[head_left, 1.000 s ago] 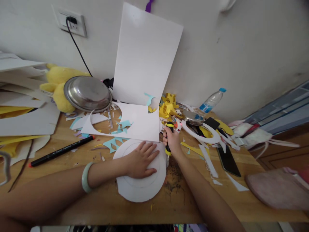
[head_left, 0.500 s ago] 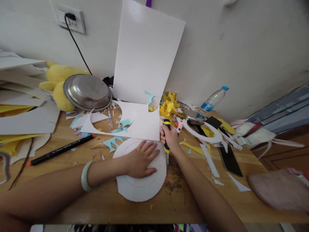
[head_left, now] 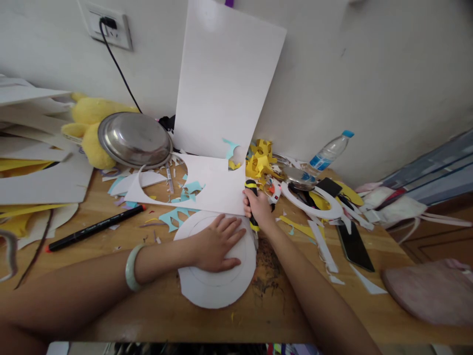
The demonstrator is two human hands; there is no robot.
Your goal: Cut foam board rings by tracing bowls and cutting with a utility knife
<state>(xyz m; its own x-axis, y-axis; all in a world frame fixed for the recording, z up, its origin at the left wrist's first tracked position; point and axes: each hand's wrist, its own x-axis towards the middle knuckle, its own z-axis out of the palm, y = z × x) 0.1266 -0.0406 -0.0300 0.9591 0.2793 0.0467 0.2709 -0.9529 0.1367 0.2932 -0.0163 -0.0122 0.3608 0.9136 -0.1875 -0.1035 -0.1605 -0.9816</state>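
My left hand point(head_left: 218, 245) lies flat with its fingers spread on a roughly round white foam board piece point(head_left: 218, 293), which has a circle drawn on it. A pale green bangle point(head_left: 132, 268) is on that wrist. At the board's upper right edge, my right hand point(head_left: 258, 209) is wrapped round a black-and-yellow handled tool point(head_left: 251, 184), which looks like a utility knife. It stands nearly upright; its blade does not show. Just beyond, touching or close to the round piece, lies a white board offcut point(head_left: 218, 185) with a large round cutout.
A tall white board point(head_left: 229, 74) leans on the wall. A metal basin point(head_left: 135, 138), a yellow plush toy point(head_left: 90, 113) and a black marker point(head_left: 96, 228) are to the left. Rightward are a white ring point(head_left: 332, 213), a phone point(head_left: 355, 249) and a bottle point(head_left: 330, 152). Scraps surround the work.
My right hand and the utility knife have shifted slightly left along the round piece's upper right edge. My left hand stays pressed on the board. The view has moved a little.
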